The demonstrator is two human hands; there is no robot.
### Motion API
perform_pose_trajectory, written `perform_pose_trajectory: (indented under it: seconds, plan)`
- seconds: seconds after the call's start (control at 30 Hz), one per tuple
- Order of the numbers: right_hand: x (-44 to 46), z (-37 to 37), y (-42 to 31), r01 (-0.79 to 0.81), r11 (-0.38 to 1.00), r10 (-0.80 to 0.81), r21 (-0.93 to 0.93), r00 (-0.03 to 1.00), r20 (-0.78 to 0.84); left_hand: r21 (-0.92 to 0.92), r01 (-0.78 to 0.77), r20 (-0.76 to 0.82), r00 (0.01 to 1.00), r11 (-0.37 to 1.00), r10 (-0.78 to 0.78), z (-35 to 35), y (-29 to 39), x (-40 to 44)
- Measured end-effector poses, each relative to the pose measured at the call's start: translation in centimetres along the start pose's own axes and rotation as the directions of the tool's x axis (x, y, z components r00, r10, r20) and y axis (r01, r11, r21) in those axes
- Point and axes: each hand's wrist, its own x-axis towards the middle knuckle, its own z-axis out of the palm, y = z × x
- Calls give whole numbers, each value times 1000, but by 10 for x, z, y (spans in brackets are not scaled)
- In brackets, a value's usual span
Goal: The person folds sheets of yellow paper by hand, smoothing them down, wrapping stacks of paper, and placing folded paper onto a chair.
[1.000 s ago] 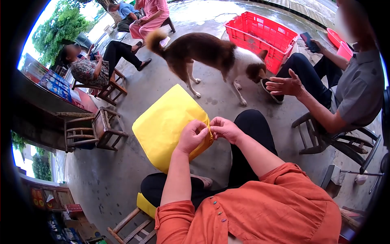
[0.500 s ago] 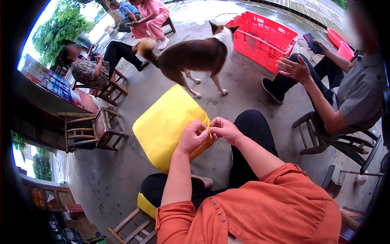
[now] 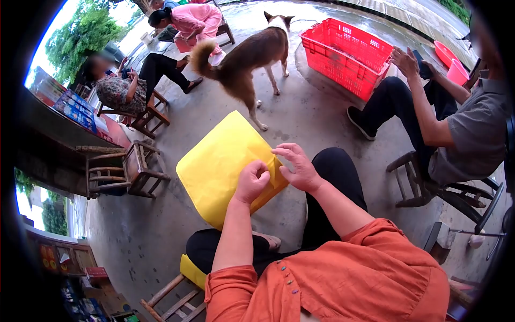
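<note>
A stack of yellow sheets [image 3: 220, 161] with rounded corners, paper or thin cloth I cannot tell, lies in front of my knees. My left hand [image 3: 254, 181] is closed on the sheets near their right edge; its fingertips are partly hidden. At that same edge is my right hand [image 3: 298, 167], its thumb and fingers apart. Its fingertips are close to the upper right side of the stack, and I see nothing gripped in them. More yellow material [image 3: 193, 271] shows beside my left thigh, over a wooden seat.
A brown and white dog [image 3: 249, 61] stands ahead, near a red plastic crate [image 3: 343, 59]. A person in grey [image 3: 466, 129] sits at right holding a phone; several others sit at upper left. Wooden chairs [image 3: 142, 169] stand at left.
My right hand has opened from a pinch and lifted slightly off the sheets' edge. The left stays in place. The dog has stepped away, and the person at right has raised a hand.
</note>
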Motion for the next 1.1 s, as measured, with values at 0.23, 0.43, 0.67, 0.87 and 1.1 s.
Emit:
perform_pose_trajectory:
  seconds: [0.23, 0.43, 0.67, 0.87, 1.1]
  plan:
    - [13, 19, 36, 150, 988, -143, -36, 979, 149, -90, -10, -12, 1000, 996, 9, -6, 17, -19]
    - [16, 7, 29, 9, 991, -37, 134, 977, 209, 473, -80, -27, 994, 877, 105, -76, 20, -100]
    - [28, 10, 44, -161, 928, 101, 335, 977, 188, 726, 206, -213, 975, 656, -71, -114, 1, -192]
    - [40, 8, 38, -409, 643, 286, 647, 913, 292, 738, 213, -377, 917, 641, 130, -122, -27, -175]
    - [46, 4, 36, -361, 646, 196, 672, 930, 311, 563, 49, -422, 875, 825, 236, -128, -52, -147]
